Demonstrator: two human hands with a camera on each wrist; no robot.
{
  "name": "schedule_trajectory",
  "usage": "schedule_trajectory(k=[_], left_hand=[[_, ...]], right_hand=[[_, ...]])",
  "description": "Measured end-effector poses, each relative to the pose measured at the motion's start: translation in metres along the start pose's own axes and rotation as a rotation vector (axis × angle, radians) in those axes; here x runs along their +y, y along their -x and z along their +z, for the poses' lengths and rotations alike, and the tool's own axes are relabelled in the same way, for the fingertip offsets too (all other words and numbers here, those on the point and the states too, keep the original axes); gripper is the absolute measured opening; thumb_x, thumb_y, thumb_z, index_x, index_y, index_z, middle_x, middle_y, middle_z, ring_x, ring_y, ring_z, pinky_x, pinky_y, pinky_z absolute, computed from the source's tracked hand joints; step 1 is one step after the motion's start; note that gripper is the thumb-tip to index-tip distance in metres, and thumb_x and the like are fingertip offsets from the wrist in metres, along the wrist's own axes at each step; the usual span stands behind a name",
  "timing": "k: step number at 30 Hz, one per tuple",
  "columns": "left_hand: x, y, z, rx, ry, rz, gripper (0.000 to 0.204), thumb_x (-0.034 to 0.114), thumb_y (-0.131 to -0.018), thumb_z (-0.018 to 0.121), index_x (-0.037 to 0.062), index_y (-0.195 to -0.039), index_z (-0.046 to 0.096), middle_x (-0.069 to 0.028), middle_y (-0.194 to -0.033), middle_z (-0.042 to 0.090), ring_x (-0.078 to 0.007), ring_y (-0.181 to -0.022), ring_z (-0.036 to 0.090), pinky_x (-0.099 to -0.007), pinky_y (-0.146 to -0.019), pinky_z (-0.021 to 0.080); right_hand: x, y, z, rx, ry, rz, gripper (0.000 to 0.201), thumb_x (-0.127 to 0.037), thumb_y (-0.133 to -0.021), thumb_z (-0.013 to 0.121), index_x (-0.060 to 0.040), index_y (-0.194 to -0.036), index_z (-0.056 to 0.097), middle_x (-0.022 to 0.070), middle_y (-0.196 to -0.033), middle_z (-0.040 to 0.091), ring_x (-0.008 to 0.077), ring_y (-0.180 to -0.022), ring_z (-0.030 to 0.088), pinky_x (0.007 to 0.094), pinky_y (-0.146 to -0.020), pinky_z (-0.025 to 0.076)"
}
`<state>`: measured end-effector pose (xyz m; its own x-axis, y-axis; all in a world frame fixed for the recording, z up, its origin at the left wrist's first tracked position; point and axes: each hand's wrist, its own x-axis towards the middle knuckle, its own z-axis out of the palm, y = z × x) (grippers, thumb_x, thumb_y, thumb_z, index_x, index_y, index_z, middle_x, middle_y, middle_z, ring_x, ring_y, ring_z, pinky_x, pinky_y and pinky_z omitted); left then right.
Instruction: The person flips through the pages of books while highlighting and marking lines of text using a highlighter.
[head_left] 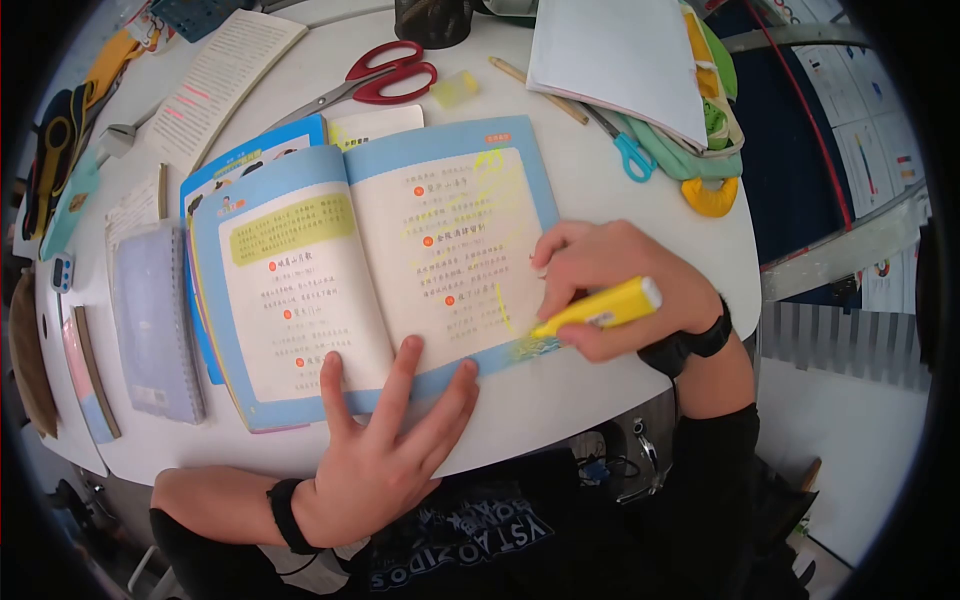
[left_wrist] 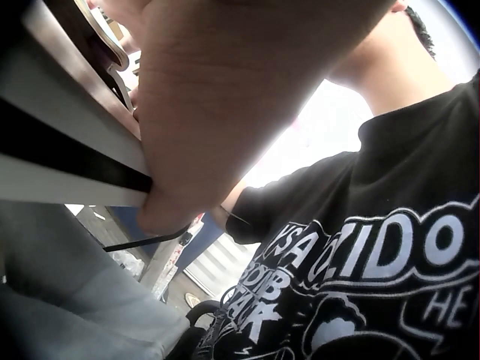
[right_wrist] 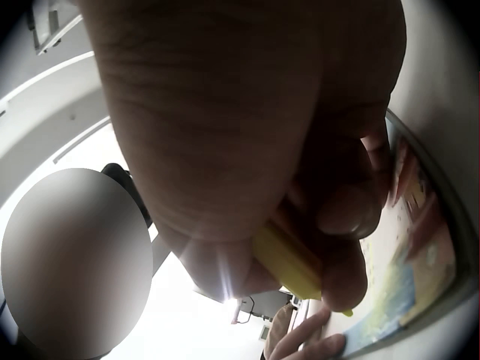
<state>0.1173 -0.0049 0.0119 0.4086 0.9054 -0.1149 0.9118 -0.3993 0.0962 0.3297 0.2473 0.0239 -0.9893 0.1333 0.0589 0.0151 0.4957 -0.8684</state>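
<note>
We see a yellow, white-ended highlighter pinched in the right hand, its tip near the lower right corner of an open, blue-bordered paper book. The left hand rests spread-fingered on the book's lower edge. Beyond lie red-handled metal scissors.

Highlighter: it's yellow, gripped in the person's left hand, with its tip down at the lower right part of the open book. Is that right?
Not quite: the hand is wrong. The head view shows the right hand gripping the yellow highlighter; the left hand rests its fingers on the open book. The rest stands.
</note>
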Motion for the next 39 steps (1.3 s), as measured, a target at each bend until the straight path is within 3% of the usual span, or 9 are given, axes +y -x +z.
schedule_trajectory(k=[2, 13, 15, 18, 22, 30, 33, 37, 39], left_hand=[[0.0, 0.0, 0.0, 0.0, -0.001, 0.0, 0.099, 0.051, -0.054, 0.087, 0.0164, -0.143, 0.063, -0.0012, -0.163, 0.042, -0.0479, -0.151, 0.032, -0.0877, -0.101, 0.024], [-0.002, 0.003, 0.004, 0.025, 0.019, -0.014, 0.098, 0.05, -0.055, 0.088, 0.018, -0.144, 0.063, 0.0003, -0.165, 0.041, -0.0455, -0.152, 0.032, -0.088, -0.101, 0.024], [-0.002, 0.003, 0.006, 0.029, 0.016, -0.016, 0.098, 0.051, -0.055, 0.088, 0.0184, -0.144, 0.063, 0.0003, -0.165, 0.041, -0.0455, -0.152, 0.032, -0.0883, -0.101, 0.024], [-0.001, 0.003, 0.007, 0.034, 0.01, -0.016, 0.099, 0.051, -0.055, 0.088, 0.019, -0.145, 0.062, 0.0005, -0.165, 0.04, -0.0454, -0.152, 0.031, -0.0887, -0.101, 0.024], [-0.001, 0.002, 0.008, 0.04, -0.001, -0.018, 0.098, 0.052, -0.055, 0.088, 0.0194, -0.144, 0.063, 0.0009, -0.165, 0.04, -0.0457, -0.152, 0.031, -0.0886, -0.101, 0.025], [-0.001, 0.001, 0.006, 0.021, -0.012, -0.015, 0.098, 0.054, -0.054, 0.087, 0.0193, -0.143, 0.064, 0.0011, -0.165, 0.041, -0.0464, -0.152, 0.032, -0.0883, -0.101, 0.026], [0.0, 0.002, 0.007, 0.026, -0.008, -0.017, 0.098, 0.053, -0.054, 0.087, 0.0193, -0.143, 0.064, 0.0011, -0.165, 0.04, -0.0464, -0.152, 0.032, -0.0883, -0.101, 0.026], [0.0, 0.002, 0.007, 0.028, -0.003, -0.021, 0.098, 0.053, -0.054, 0.086, 0.0194, -0.143, 0.064, 0.0011, -0.165, 0.04, -0.0466, -0.152, 0.032, -0.0883, -0.102, 0.025], [0.0, 0.002, 0.007, 0.027, -0.005, -0.022, 0.097, 0.053, -0.054, 0.086, 0.0194, -0.143, 0.064, 0.0012, -0.165, 0.041, -0.0466, -0.152, 0.032, -0.0884, -0.102, 0.025]], right_hand=[[-0.004, 0.0, -0.003, 0.131, 0.133, 0.151, 0.014, -0.015, -0.083, 0.077, -0.0073, -0.092, 0.068, 0.0046, -0.087, 0.071, 0.0257, -0.086, 0.063, 0.0337, -0.079, 0.051], [0.003, -0.007, 0.011, 0.092, 0.138, 0.069, 0.018, -0.014, -0.081, 0.079, -0.0065, -0.094, 0.068, 0.0042, -0.089, 0.074, 0.0273, -0.09, 0.062, 0.0349, -0.08, 0.052], [0.004, -0.007, 0.014, 0.175, 0.129, 0.065, 0.022, -0.011, -0.072, 0.081, -0.0057, -0.092, 0.071, 0.0066, -0.078, 0.067, 0.0298, -0.084, 0.062, 0.0351, -0.076, 0.053], [-0.002, -0.008, 0.014, 0.168, 0.241, 0.091, 0.02, -0.014, -0.079, 0.08, -0.007, -0.093, 0.067, 0.0041, -0.084, 0.071, 0.0289, -0.087, 0.062, 0.0357, -0.077, 0.053], [-0.002, -0.005, 0.005, 0.065, 0.247, 0.04, 0.019, -0.013, -0.08, 0.08, -0.0071, -0.093, 0.067, 0.0044, -0.083, 0.069, 0.0292, -0.084, 0.062, 0.0351, -0.075, 0.052], [-0.003, -0.006, 0.011, 0.268, 0.235, 0.2, 0.018, -0.013, -0.081, 0.078, -0.0074, -0.092, 0.065, 0.0045, -0.081, 0.067, 0.0266, -0.08, 0.06, 0.0347, -0.073, 0.05], [0.001, -0.002, 0.004, 0.166, 0.287, 0.083, 0.018, -0.013, -0.081, 0.078, -0.0074, -0.091, 0.064, 0.0048, -0.08, 0.066, 0.0269, -0.079, 0.061, 0.034, -0.074, 0.051], [0.001, 0.001, 0.003, 0.104, 0.302, 0.089, 0.017, -0.012, -0.08, 0.077, -0.0074, -0.09, 0.064, 0.005, -0.079, 0.066, 0.0282, -0.079, 0.061, 0.0344, -0.078, 0.052], [0.001, -0.002, 0.011, 0.025, 0.156, -0.055, 0.015, -0.011, -0.08, 0.075, -0.0076, -0.09, 0.064, 0.0048, -0.078, 0.065, 0.0293, -0.076, 0.061, 0.0361, -0.08, 0.052]])
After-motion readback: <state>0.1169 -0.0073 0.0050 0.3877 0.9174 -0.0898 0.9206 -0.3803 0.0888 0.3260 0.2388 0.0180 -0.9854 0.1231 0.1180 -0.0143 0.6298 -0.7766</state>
